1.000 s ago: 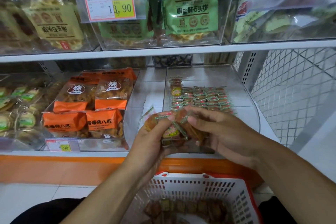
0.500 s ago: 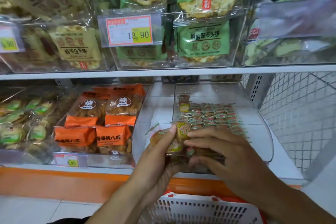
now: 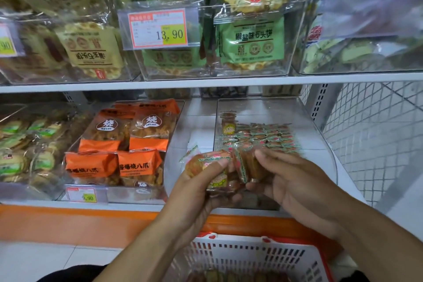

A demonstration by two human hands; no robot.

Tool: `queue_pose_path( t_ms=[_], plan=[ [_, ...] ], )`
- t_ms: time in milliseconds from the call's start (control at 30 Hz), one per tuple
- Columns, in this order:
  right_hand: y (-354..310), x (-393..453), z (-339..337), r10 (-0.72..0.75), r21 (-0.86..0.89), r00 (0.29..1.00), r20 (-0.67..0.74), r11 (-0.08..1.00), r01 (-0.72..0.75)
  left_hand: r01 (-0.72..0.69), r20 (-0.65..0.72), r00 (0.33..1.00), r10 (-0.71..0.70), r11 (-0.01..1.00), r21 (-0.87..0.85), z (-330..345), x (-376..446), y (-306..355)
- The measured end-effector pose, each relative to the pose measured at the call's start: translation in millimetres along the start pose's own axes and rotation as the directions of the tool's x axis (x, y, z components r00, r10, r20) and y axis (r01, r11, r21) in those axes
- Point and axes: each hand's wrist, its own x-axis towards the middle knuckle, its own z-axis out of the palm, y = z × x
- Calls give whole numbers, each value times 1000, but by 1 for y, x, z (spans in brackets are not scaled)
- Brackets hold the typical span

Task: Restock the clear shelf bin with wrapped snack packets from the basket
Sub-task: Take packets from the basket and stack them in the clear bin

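Packets point(image 3: 225, 170), wrapped, a small bunch of them, are held in both our hands just in front of the clear bin point(image 3: 320, 158) on the lower shelf, above the basket point(image 3: 251, 256). Left hand point(image 3: 194, 192) grips the near end of the bunch, thumb pressed over the top packet. Right hand point(image 3: 295, 181) pinches the far end, fingers curled round. Hands are close together, both clamped on the same bunch.

Step, we judge: carry-to-bin, mid-restock. The bunch is out of the basket and not yet set down. The next move calls for reaching over the bin's front wall and laying the packets beside the stocked rows point(image 3: 258, 137) without knocking them out of line. The wrappers look slippery, so the bunch may fan apart.

Counts: in our hands at least three packets are visible, exact number unclear because they overlap. In the bin there is one packet standing at the back left plus flat rows, too small to count. More packets lie in the basket, blurred, so we give no number. One basket, one target bin.

Outward: the bin to the left holds four orange bags point(image 3: 119, 144), with price tag point(image 3: 82, 196) on its front. The upper shelf point(image 3: 206, 82) holds green bags point(image 3: 251, 41) and a 13.90 tag point(image 3: 158, 28).
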Motion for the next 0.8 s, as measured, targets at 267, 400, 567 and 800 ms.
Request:
queue_pose_path(
  t_ms=[267, 400, 567, 800],
  plan=[
    [-11, -5, -10, 72, -516, 984, 164, 856, 24, 268, 55, 961, -272, 961, 70, -7, 0, 11],
    [-12, -2, -14, 22, -701, 981, 193, 703, 123, 333, 69, 939, -336, 942, 48, -13, 1, 9],
    [-15, 2, -19, -11, -742, 985, 172, 656, 137, 287, 82, 954, -289, 957, 36, -12, 1, 7],
    [-21, 2, -15, 35, -250, 989, 143, 968, 2, -24, -48, 998, 28, 996, 84, -5, 4, 6]
  ],
)
